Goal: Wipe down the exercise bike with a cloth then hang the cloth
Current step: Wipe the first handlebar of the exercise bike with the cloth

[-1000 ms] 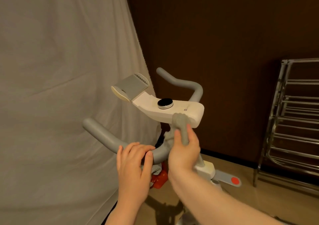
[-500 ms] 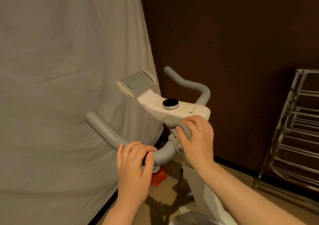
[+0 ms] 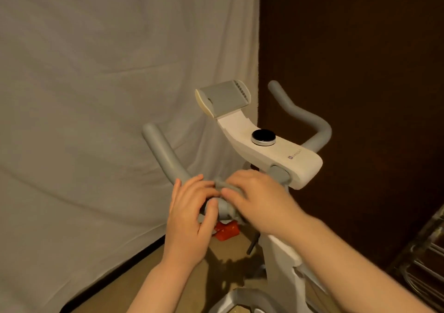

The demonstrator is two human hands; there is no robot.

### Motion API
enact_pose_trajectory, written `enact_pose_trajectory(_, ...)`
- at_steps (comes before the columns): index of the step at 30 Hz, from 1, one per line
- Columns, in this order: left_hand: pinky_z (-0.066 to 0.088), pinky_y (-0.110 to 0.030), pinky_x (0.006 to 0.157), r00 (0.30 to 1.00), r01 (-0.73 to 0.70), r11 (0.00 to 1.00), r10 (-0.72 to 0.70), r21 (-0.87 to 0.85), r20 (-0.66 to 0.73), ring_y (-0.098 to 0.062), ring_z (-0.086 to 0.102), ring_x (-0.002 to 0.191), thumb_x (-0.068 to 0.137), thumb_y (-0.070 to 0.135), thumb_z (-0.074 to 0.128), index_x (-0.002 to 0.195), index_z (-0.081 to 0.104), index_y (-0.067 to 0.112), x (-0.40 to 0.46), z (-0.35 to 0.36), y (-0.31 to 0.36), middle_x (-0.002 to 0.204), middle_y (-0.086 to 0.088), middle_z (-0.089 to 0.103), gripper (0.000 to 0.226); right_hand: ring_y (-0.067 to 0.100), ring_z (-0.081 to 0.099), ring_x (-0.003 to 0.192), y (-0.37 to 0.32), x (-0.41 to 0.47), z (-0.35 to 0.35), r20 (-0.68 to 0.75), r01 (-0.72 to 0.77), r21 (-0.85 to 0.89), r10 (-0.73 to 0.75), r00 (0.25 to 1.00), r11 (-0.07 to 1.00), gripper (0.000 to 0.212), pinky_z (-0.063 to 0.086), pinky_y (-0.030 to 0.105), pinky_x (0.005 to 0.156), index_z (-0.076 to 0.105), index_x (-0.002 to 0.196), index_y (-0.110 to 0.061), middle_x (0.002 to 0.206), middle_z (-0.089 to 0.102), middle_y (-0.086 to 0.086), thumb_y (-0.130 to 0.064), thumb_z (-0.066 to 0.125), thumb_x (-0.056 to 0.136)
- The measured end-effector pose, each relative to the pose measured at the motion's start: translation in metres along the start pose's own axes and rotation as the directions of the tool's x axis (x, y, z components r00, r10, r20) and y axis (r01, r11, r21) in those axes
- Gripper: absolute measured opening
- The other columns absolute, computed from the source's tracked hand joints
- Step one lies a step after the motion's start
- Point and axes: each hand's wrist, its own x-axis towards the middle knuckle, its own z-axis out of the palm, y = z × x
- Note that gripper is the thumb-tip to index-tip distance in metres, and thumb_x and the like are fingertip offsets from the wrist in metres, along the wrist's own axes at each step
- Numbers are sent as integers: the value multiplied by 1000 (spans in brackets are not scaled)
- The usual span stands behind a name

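Cloth (image 3: 224, 187), grey and bunched, sits on the grey handlebar (image 3: 165, 159) of the exercise bike (image 3: 276, 149), just left of the white console. Right hand (image 3: 259, 204) curls its fingers over the cloth, pressing it to the bar. Left hand (image 3: 192, 211) wraps the same bar just beside it, fingers bent around it. 1 metal rack (image 3: 427, 262) stands at the lower right.

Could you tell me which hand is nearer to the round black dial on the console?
Right. The right hand lies just below and left of the dial, on the cloth; the left hand grips the handlebar farther left.
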Motion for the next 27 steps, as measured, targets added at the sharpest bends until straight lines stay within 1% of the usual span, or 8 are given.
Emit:
enact_pose_trajectory(2,33,-16,105,992,62,995,-71,-80,-104,0,52,117,91,21,55,104,63,20,0,-7,3,114,13,59,15,7,54,91,26,2,-16,20,-12,69,11,1000,998,39,40,33,94,67,90,-25,91,62,-12,-51,38,95)
enact_pose_trajectory(4,37,-11,95,979,99,993,-109,-68,-172,-3,54,114,90,15,56,102,65,17,2,-10,3,113,6,60,15,6,50,88,26,2,-15,14,-17,73,16,1000,997,36,42,34,85,64,85,-25,88,59,-13,-48,39,96)
enact_pose_trajectory(7,33,-11,101,972,157,987,-157,-16,-175,-4,48,123,92,25,48,105,66,17,3,-3,4,121,5,59,23,10,49,92,-5,6,6,34,137,-37,-136,990,990,30,41,32,78,62,94,-24,95,57,-10,-42,39,99)
enact_pose_trajectory(11,25,-9,106,972,195,980,-189,31,-137,-2,36,135,95,30,41,102,68,22,1,1,4,127,11,57,28,7,53,85,32,13,-14,189,158,125,-180,965,979,33,44,37,78,62,90,-23,90,58,-9,-46,41,97)
enact_pose_trajectory(16,28,-12,107,944,273,962,-269,-8,-193,-1,38,135,92,32,40,98,69,23,2,5,8,125,16,59,31,13,53,90,0,8,6,-18,213,-18,-213,977,977,31,37,31,72,58,90,-25,92,57,-9,-45,36,99)
enact_pose_trajectory(21,27,-11,108,949,291,957,-286,17,-134,2,34,137,94,34,42,100,69,26,1,0,12,129,18,57,29,9,55,86,52,26,-17,183,103,226,-146,972,969,23,44,33,76,66,92,-25,91,59,-9,-42,51,92)
enact_pose_trajectory(24,24,-7,108,928,341,940,-334,15,-163,7,30,137,96,20,45,97,69,29,1,6,17,130,17,56,26,12,53,84,67,21,-12,-8,59,153,-58,998,986,20,43,32,72,66,88,-24,87,57,-10,-39,53,90)
enact_pose_trajectory(27,22,-4,105,914,354,934,-336,43,-228,6,29,138,94,21,42,89,66,33,1,20,24,124,22,56,27,8,51,88,51,8,5,-58,180,130,-174,983,975,24,45,30,74,65,89,-25,92,57,-14,-41,47,88)
